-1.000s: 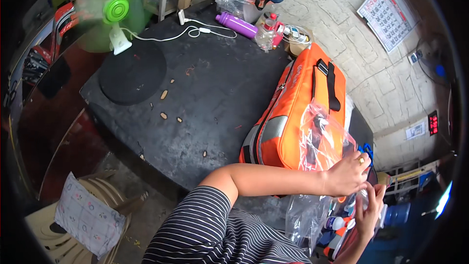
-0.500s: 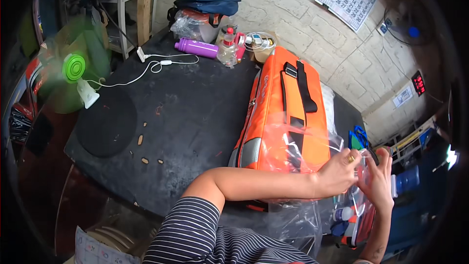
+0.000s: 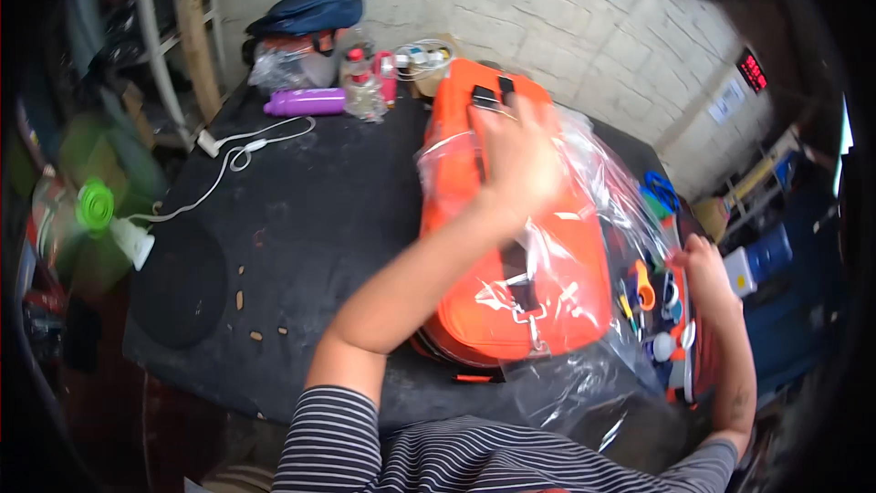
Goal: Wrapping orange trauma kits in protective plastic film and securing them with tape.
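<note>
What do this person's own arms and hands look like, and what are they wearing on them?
The left sleeve and right sleeve are short and dark with thin white stripes. Below them both arms are bare, as are the left hand and right hand: no gloves. The right forearm bears a small dark mark, perhaps a tattoo. Blur hides finer detail on the left hand.

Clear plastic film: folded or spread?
Spread, loosely: glossy creases show the clear plastic film lying over the boxy orange fabric bag and extending past its right side.
</note>
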A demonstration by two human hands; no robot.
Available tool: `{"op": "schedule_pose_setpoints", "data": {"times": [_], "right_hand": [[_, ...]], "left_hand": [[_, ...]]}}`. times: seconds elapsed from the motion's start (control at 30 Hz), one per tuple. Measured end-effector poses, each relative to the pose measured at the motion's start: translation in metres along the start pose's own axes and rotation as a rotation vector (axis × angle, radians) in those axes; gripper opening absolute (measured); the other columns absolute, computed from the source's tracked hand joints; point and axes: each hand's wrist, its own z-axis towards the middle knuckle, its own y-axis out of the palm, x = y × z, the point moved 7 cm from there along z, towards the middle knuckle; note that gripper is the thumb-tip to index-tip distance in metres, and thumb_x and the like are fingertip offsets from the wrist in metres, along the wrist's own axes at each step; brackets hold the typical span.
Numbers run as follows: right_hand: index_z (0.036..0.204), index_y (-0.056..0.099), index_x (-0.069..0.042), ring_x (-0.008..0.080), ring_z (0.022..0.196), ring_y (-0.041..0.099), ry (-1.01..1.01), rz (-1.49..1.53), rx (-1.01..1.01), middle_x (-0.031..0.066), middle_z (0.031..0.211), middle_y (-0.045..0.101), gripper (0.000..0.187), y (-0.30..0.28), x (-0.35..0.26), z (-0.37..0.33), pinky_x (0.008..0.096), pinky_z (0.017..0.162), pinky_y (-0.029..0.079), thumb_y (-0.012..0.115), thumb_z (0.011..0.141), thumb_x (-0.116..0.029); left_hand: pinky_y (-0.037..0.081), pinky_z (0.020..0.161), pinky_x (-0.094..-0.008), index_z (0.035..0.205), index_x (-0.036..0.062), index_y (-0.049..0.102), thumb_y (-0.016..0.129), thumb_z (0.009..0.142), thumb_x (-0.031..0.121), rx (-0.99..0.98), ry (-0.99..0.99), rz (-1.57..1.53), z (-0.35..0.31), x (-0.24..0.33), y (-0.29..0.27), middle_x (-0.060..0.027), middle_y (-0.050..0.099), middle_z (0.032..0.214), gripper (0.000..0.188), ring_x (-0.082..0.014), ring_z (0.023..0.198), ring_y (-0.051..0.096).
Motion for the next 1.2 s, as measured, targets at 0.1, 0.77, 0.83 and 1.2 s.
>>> {"op": "schedule_pose_setpoints", "data": {"times": [0.1,0.77,0.83,1.2], "right_hand": [[0.069,0.056,0.004,0.0352,0.075,0.054,0.068,0.435,0.272,0.0188,0.073,0.050,0.007,-0.010,0.029,0.010,0.0412,0.067,0.043,0.053,0.073,-0.001],[0.144,0.023,-0.040,0.0391,0.089,0.059,0.304,0.299,0.172,0.0216,0.097,0.050,0.097,0.001,0.098,0.092,0.0439,0.079,0.047,0.042,0.070,0.019],[0.144,0.021,-0.043,0.0387,0.088,0.060,0.349,0.330,0.114,0.0249,0.098,0.056,0.099,0.012,0.121,0.101,0.0437,0.080,0.047,0.044,0.068,0.016],[0.138,0.040,-0.036,0.0284,0.078,0.064,0.365,0.572,0.045,0.0180,0.090,0.065,0.080,0.021,0.122,0.122,0.0379,0.074,0.050,0.066,0.067,-0.007]], "left_hand": [[0.030,0.082,-0.0446,0.068,0.0122,0.071,0.054,0.084,0.046,0.138,0.023,-0.266,0.008,-0.025,0.004,-0.0173,0.058,0.086,0.041,-0.0338,0.092,0.052],[0.051,0.084,-0.0454,0.142,0.0161,0.023,0.085,0.053,0.034,-0.359,0.150,-0.227,0.014,-0.026,0.055,-0.0287,0.039,0.114,0.110,-0.0469,0.080,0.062],[0.047,0.088,-0.0405,0.135,0.0211,0.042,0.082,0.057,0.036,-0.446,0.177,-0.358,0.021,-0.020,0.056,-0.0217,0.041,0.112,0.089,-0.0395,0.092,0.059],[0.049,0.085,-0.0354,0.119,0.0087,0.062,0.081,0.064,0.030,-0.567,-0.024,-0.566,0.058,-0.104,0.074,-0.0205,0.064,0.101,0.061,-0.0299,0.095,0.062]]}}
